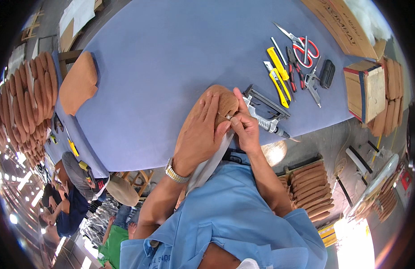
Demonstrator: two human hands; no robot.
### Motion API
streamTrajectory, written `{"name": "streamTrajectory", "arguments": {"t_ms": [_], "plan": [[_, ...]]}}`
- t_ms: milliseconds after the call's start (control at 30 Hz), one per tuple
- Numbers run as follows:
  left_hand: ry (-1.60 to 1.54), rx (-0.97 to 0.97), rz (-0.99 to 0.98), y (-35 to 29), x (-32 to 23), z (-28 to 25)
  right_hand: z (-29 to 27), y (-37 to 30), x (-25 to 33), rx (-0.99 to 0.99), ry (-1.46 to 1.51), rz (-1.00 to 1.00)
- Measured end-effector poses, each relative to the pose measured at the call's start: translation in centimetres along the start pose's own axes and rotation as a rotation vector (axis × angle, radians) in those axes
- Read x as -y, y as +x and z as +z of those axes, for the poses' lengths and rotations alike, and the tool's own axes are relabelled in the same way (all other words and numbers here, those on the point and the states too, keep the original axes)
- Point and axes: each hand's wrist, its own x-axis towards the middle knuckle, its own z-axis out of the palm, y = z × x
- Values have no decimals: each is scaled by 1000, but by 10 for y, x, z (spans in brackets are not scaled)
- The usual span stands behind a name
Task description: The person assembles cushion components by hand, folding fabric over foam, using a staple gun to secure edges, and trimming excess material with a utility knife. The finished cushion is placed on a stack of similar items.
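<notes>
A brown fabric-covered pad (193, 110) with a rounded end lies near the table's front edge, before my body. My left hand (199, 130) rests flat over it, fingers stretched out, thumb pointing toward the pad's right edge. There my right hand (246, 127) is closed in a pinch on something small and pale, mostly hidden by the fingers. A whitish cloth strip (212, 167) hangs from beneath the pad toward my lap. Just right of my right hand lies a silver and black air stapler (266, 114), with a hose fitting at its end.
Right on the blue table (171, 49) lie red-handled scissors (305, 50), pliers (295, 67), yellow cutters (278, 83), an air blow gun (312, 85) and a black case (327, 74). Boxes (364, 89) stand beyond. Another brown pad (79, 85) lies left, near stacked pads (28, 98). People (73, 201) sit lower left.
</notes>
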Motion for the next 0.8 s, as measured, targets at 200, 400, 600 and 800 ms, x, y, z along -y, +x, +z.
{"name": "streamTrajectory", "arguments": {"t_ms": [200, 400, 600, 800], "plan": [[239, -31, 17, -3, -5, 3, -4, 4, 23, 75, -125, -30], [304, -56, -49, -5, -14, 4, -50, -11, 25, -71, -771, 20], [291, -117, -13, -4, -11, 9, -62, -11, -9, 36, -1366, 0], [258, -142, -26, -5, -14, 10, -74, 1, 21, 110, -1190, 82]]}}
